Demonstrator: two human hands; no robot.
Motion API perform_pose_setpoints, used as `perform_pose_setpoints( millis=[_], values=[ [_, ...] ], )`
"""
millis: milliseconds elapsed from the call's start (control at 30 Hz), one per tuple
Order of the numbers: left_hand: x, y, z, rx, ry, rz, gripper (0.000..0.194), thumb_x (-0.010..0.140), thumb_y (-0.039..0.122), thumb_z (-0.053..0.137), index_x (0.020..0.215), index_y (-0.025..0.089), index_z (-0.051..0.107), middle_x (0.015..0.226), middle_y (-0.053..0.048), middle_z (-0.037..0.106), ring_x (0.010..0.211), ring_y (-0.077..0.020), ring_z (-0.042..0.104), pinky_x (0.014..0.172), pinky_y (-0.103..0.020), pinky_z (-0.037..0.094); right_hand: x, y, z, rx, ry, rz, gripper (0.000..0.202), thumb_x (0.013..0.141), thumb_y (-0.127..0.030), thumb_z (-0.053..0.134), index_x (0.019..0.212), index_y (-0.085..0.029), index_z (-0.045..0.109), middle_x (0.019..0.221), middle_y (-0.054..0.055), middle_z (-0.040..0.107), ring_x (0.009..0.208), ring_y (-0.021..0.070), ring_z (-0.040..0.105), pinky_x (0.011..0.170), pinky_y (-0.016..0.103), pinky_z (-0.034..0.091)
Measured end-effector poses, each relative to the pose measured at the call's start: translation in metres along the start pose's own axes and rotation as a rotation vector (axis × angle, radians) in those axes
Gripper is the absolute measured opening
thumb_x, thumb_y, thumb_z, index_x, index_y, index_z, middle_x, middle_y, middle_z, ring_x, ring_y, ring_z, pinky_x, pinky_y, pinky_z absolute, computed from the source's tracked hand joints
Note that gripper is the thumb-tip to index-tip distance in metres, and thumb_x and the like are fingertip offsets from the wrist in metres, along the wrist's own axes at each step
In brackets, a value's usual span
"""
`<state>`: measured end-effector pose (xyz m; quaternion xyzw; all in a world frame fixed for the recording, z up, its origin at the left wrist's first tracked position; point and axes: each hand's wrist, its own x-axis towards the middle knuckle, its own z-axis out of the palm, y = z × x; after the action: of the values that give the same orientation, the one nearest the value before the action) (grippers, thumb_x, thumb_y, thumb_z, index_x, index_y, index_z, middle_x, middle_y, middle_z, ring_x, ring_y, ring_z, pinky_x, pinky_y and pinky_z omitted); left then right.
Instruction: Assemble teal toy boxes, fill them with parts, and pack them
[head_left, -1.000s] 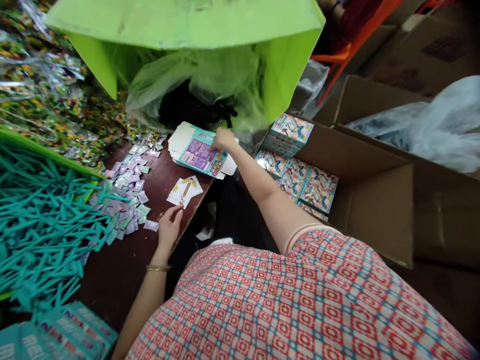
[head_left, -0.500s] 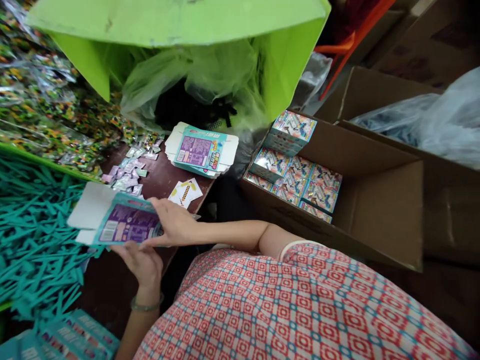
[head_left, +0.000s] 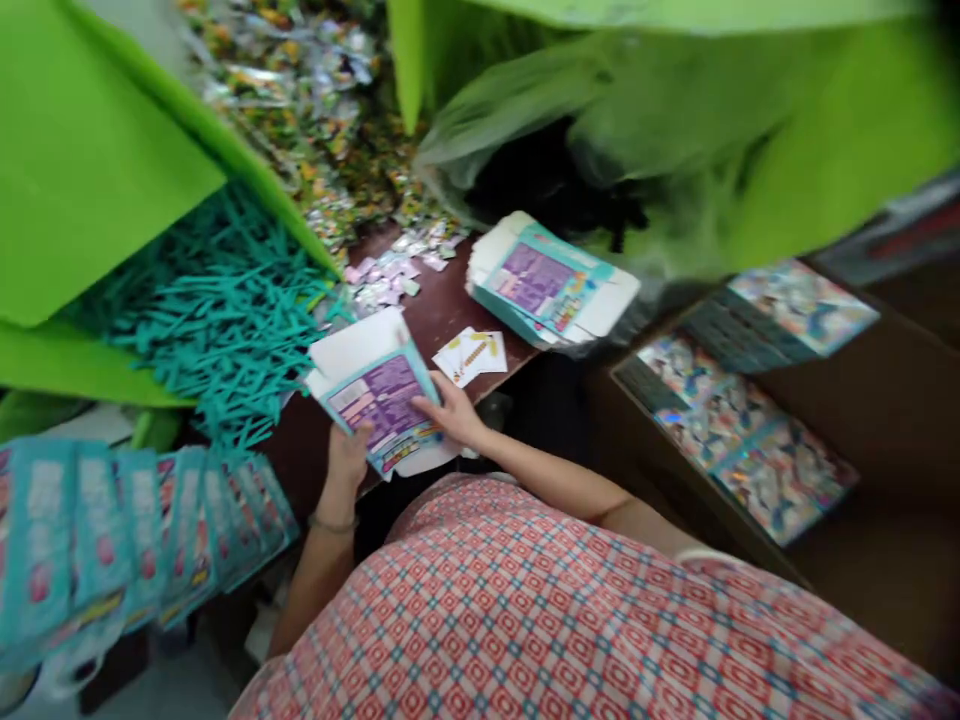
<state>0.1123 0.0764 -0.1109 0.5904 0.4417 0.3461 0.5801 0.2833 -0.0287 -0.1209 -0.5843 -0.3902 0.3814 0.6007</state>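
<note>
A flattened teal and purple carton (head_left: 384, 398) with white flaps is held between both hands above the dark red table edge. My left hand (head_left: 349, 455) grips its lower left side, thumb on the printed face. At its right edge, my right hand (head_left: 454, 412) has the thumb over the print and fingers beneath. A stack of similar flat cartons (head_left: 541, 280) lies on the table to the right. Between the stack and the held carton are a few white cards (head_left: 471, 356) with a yellow and brown picture. Small shiny packets (head_left: 386, 278) lie scattered behind.
Teal plastic pieces (head_left: 225, 310) fill a green bin (head_left: 97, 170) at the left. Colourful wrapped packets (head_left: 322, 120) are heaped behind. Filled teal boxes (head_left: 142, 530) stand in a row at lower left. At right, a cardboard box (head_left: 911, 440) holds small printed boxes (head_left: 784, 465).
The view has swung left, bringing the green bin and the row of teal boxes further into sight. The carton is tilted differently, and my left hand now holds its lower left side.
</note>
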Motion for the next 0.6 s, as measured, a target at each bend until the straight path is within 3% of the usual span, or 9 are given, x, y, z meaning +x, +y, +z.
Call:
perform_pose_setpoints(
  millis=[100, 167, 267, 333, 400, 500, 600],
  values=[
    [0.001, -0.004, -0.008, 0.145, 0.130, -0.039, 0.058, 0.063, 0.060, 0.093, 0.092, 0.013, 0.075, 0.086, -0.008, 0.078, 0.078, -0.0257, 0.074, 0.077, -0.041, 0.065, -0.003, 0.018, -0.002, 0.007, -0.089, -0.069, 0.056, 0.101, -0.066, 0.055, 0.130, -0.020, 0.068, 0.127, 0.012, 0.073, 0.122, 0.0291, 0.068, 0.112, 0.045, 0.052],
    [0.000, -0.006, -0.012, 0.178, 0.162, -0.015, 0.055, 0.067, 0.060, 0.091, 0.092, 0.013, 0.075, 0.086, -0.008, 0.078, 0.077, -0.0242, 0.074, 0.075, -0.038, 0.064, -0.007, 0.027, 0.000, -0.018, -0.125, -0.084, 0.056, 0.104, -0.066, 0.050, 0.131, -0.021, 0.070, 0.127, 0.012, 0.074, 0.123, 0.0296, 0.068, 0.113, 0.047, 0.051],
    [-0.003, -0.006, -0.015, 0.166, 0.239, 0.116, 0.069, 0.076, 0.064, 0.085, 0.123, 0.015, 0.071, 0.103, -0.011, 0.079, 0.088, -0.0249, 0.076, 0.081, -0.037, 0.064, -0.015, 0.035, 0.009, -0.079, -0.139, -0.066, 0.057, 0.107, -0.065, 0.045, 0.136, -0.022, 0.068, 0.129, 0.012, 0.074, 0.120, 0.0297, 0.069, 0.111, 0.049, 0.054],
    [-0.006, -0.005, -0.017, 0.177, 0.306, 0.238, 0.085, 0.082, 0.063, 0.082, 0.150, 0.020, 0.054, 0.121, -0.013, 0.075, 0.101, -0.0254, 0.076, 0.091, -0.038, 0.063, -0.019, 0.038, 0.015, -0.110, -0.147, -0.060, 0.058, 0.107, -0.064, 0.044, 0.142, -0.023, 0.064, 0.136, 0.013, 0.072, 0.123, 0.0298, 0.069, 0.113, 0.051, 0.053],
    [-0.011, -0.005, -0.020, 0.260, 0.295, 0.321, 0.087, 0.087, 0.064, 0.078, 0.158, 0.024, 0.046, 0.135, -0.015, 0.070, 0.118, -0.0270, 0.073, 0.103, -0.040, 0.059, -0.019, 0.038, 0.019, -0.144, -0.085, -0.075, 0.063, 0.105, -0.065, 0.046, 0.152, -0.024, 0.056, 0.149, 0.014, 0.064, 0.137, 0.0304, 0.062, 0.121, 0.052, 0.047],
    [-0.023, -0.008, -0.024, 0.381, 0.220, 0.331, 0.073, 0.090, 0.066, 0.074, 0.147, 0.024, 0.058, 0.141, -0.015, 0.068, 0.132, -0.0303, 0.065, 0.114, -0.042, 0.052, -0.012, 0.033, 0.022, -0.195, 0.046, -0.124, 0.066, 0.106, -0.064, 0.046, 0.159, -0.025, 0.046, 0.160, 0.013, 0.053, 0.153, 0.0286, 0.047, 0.129, 0.048, 0.038],
    [-0.036, -0.012, -0.026, 0.340, 0.259, 0.281, 0.062, 0.093, 0.070, 0.067, 0.131, 0.021, 0.067, 0.133, -0.014, 0.071, 0.125, -0.0295, 0.067, 0.110, -0.042, 0.053, -0.006, 0.027, 0.022, -0.199, -0.012, -0.122, 0.056, 0.108, -0.061, 0.041, 0.147, -0.024, 0.056, 0.149, 0.013, 0.062, 0.139, 0.0267, 0.059, 0.120, 0.042, 0.046]
  ],
)
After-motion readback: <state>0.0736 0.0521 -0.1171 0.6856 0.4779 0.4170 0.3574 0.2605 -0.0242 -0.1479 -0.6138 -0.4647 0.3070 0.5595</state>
